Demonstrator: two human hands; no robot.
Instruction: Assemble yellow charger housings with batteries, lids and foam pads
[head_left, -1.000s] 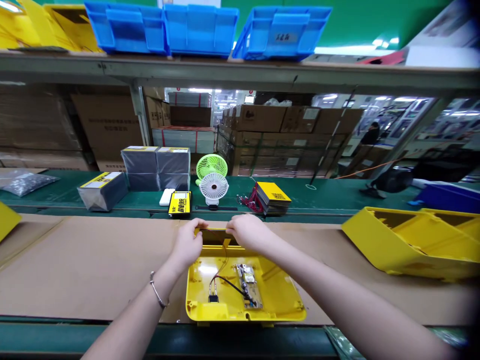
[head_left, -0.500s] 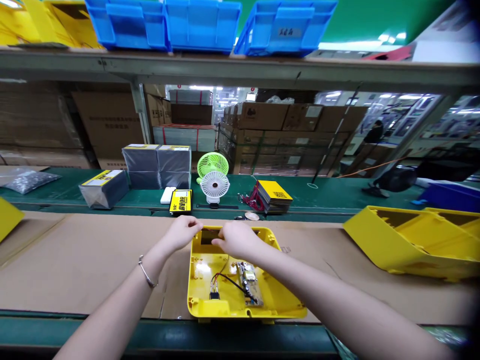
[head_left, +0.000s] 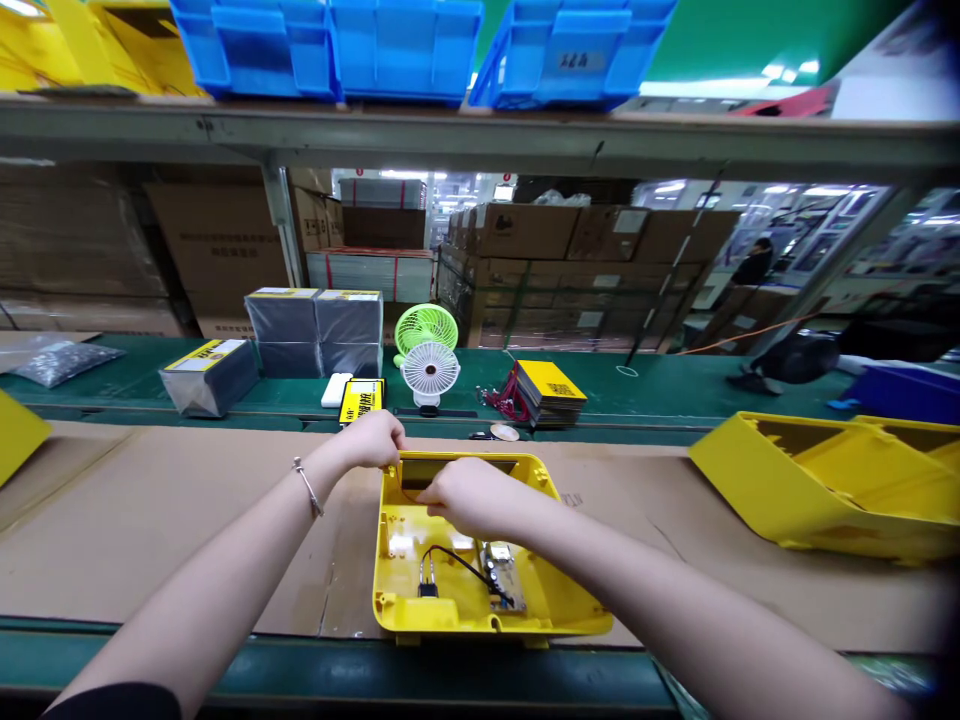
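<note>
A yellow plastic housing (head_left: 469, 622) lies open side up on the cardboard. Its far-left corner is where my left hand (head_left: 375, 438) is, fingers pinched; a thin reddish wire (head_left: 406, 494) runs from there. Inside the far part of the housing, my right hand (head_left: 469, 495) is closed in a pinch on that wire. A circuit board (head_left: 504, 585) sits in the housing, partly behind my right forearm. Red and black leads join it to a black socket (head_left: 428, 590). A dark panel (head_left: 424, 475) shows at the housing's far wall.
More yellow housings (head_left: 795, 500) stand on the right. Behind are a white fan (head_left: 430, 370), a stack of yellow-topped cards (head_left: 551, 385) with red wires (head_left: 510, 395), and wrapped blocks (head_left: 315, 330). Blue bins (head_left: 405, 50) line the shelf above.
My left hand has moved slightly up at the housing's corner. My right hand has shifted down and a little left, away from the far wall, and the wire now stretches between the hands.
</note>
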